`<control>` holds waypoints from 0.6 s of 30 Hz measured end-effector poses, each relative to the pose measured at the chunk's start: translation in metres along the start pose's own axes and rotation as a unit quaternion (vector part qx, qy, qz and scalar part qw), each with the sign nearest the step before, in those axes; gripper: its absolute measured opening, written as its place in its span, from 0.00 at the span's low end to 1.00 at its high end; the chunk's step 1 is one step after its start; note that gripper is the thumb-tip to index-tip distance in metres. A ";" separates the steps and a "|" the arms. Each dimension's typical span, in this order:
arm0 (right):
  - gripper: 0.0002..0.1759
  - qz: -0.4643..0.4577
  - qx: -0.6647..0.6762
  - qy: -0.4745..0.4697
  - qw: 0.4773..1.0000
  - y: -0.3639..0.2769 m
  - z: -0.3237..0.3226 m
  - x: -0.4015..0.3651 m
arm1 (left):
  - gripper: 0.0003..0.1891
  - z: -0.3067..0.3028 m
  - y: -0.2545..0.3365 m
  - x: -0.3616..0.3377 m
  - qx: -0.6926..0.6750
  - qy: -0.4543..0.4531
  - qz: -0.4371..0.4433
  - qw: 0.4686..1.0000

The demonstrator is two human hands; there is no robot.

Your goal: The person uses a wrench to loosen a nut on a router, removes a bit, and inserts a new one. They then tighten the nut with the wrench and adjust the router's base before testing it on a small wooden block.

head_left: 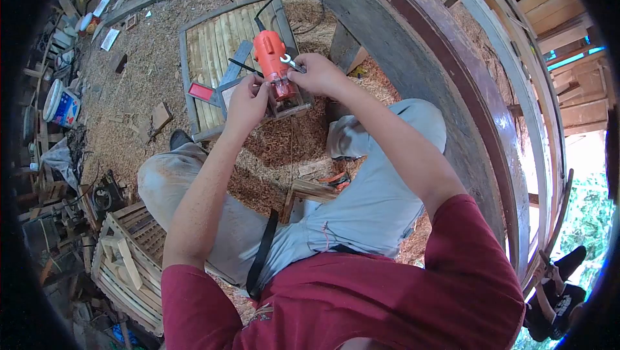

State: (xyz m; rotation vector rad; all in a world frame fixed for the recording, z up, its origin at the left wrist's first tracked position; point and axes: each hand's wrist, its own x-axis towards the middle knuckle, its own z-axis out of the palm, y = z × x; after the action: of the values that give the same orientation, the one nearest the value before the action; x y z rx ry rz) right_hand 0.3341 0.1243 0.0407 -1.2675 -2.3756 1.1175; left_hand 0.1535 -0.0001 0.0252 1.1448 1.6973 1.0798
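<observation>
An orange-red corded power tool (270, 53) stands on a slatted wooden panel (210, 43) in front of me. My left hand (248, 101) is at the tool's lower left side, its fingers bent together; what they grip is too small to make out. My right hand (316, 75) is closed on a small silver wrench (289, 61) at the tool's right side. A thin black rod (244, 66) sticks out above my left hand. Just left of that hand lie a red rectangular item (201, 92) and a grey metal strip (237, 61).
Wood shavings cover the ground (129, 104). A long thick plank (400, 46) runs along the right. At the left are a white bucket (62, 104) and a slatted wooden piece (132, 253). Another person (557, 298) is at the far lower right.
</observation>
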 end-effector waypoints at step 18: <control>0.18 0.039 0.469 -0.166 0.867 -0.041 -0.073 -0.031 | 0.10 0.016 0.002 -0.002 0.084 0.046 0.089 0.991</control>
State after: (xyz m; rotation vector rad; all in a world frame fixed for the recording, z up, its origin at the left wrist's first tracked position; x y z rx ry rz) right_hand 0.3647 0.1241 0.1250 -0.8336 -1.5077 2.2561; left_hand 0.1697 0.0017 0.0223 1.3931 1.8124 1.1305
